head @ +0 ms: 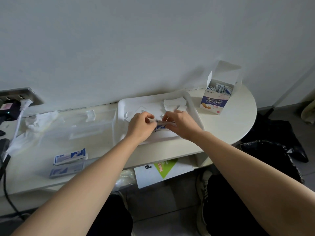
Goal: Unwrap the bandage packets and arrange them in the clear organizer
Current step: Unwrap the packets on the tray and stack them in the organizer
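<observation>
Hands: left hand (140, 124) and right hand (179, 123) pinch one bandage packet (164, 124) above white tray (194, 109).
Box: open bandage box (216, 100), right of tray.

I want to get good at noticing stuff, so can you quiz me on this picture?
1. True or false: the bandage box stands open.
2. What do the left hand and right hand pinch over the white tray? A) a bandage packet B) scissors C) a cup
3. Fill in: ___ loose packets lie near the front edge of the table.
Key: 1 true; 2 A; 3 two.
</observation>
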